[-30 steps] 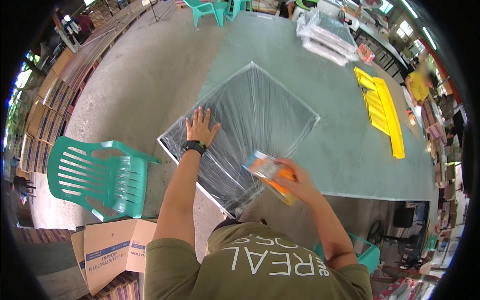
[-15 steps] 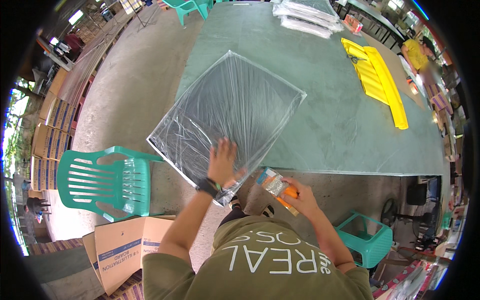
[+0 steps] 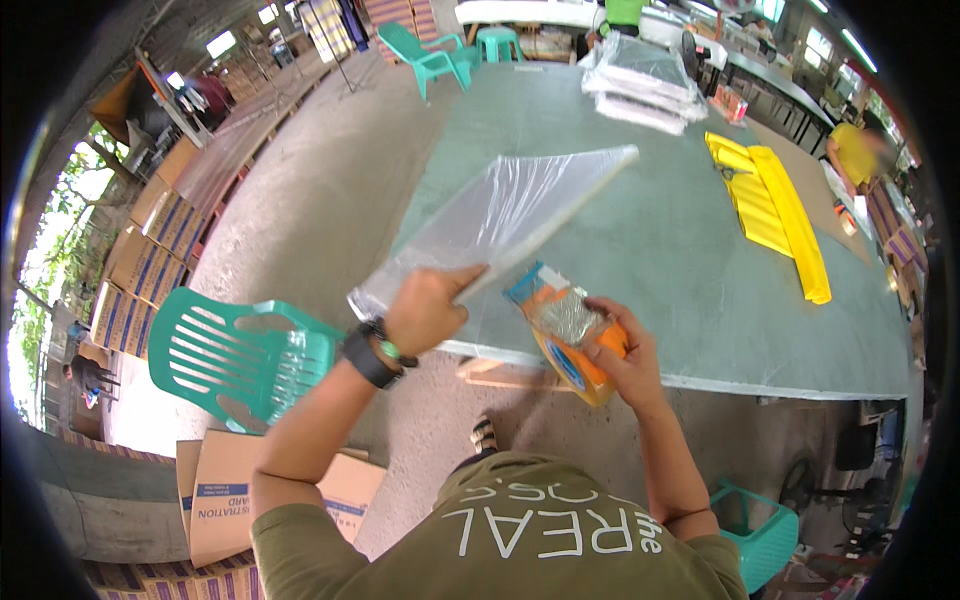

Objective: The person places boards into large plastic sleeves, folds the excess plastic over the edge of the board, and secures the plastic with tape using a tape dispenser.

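A flat dark board wrapped in clear plastic (image 3: 500, 210) is tilted up over the left edge of the table, its wrap wrinkled and shiny. My left hand (image 3: 430, 305), wearing a dark wristband, is closed on its near edge with the index finger stretched along it. To the right, my right hand (image 3: 625, 350) grips an orange tape dispenser (image 3: 568, 325) with a blue end and a silvery middle. It is held above the table's near edge, apart from the board.
The green-topped table (image 3: 700, 340) bears a folded yellow sheet (image 3: 765, 215) with scissors, and a stack of plastic-wrapped boards (image 3: 645, 85) at its far end. A green chair (image 3: 250, 355) stands at left, cardboard boxes (image 3: 225, 490) below it, and a green stool (image 3: 765, 540) at right. A person in yellow (image 3: 853, 155) is beyond.
The wrapped board, flat before, has been tipped up and shifted away. My left hand went from spread on top to gripping its near edge. My right hand raised the tape dispenser over the table edge.
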`<state>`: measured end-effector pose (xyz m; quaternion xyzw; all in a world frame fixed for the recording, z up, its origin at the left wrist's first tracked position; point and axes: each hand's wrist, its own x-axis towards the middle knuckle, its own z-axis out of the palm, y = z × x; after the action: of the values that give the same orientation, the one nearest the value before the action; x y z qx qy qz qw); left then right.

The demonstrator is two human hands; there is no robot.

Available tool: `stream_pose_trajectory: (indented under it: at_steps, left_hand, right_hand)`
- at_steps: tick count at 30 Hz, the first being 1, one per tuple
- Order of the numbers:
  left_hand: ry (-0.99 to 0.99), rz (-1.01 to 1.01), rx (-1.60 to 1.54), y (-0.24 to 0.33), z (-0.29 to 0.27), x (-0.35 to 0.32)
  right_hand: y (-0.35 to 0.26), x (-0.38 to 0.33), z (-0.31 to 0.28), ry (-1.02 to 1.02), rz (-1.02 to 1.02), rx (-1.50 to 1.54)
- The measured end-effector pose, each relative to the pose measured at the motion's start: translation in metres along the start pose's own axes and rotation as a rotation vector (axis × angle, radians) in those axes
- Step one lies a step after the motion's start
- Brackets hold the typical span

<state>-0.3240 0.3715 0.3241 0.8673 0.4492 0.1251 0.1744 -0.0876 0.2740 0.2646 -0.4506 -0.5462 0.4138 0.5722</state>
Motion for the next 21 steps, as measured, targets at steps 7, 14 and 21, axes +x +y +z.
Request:
stream_pose_trajectory:
  at_steps: [7, 14, 21]
  left_hand:
    - [0.027, 0.122, -0.29, -0.048, -0.134, 0.014]
    - [0.171, 0.239, 0.264, -0.114, -0.17, 0.028]
    - [0.43, -0.263, 0.331, -0.139, -0.174, 0.059]
  right_hand:
    - [-0.068, 0.088, 0.058, -0.112, -0.258, 0.181]
    - [-0.026, 0.164, 0.137, -0.146, -0.283, 0.366]
    - [-0.017, 0.206, 0.178, -0.098, -0.348, 0.355]
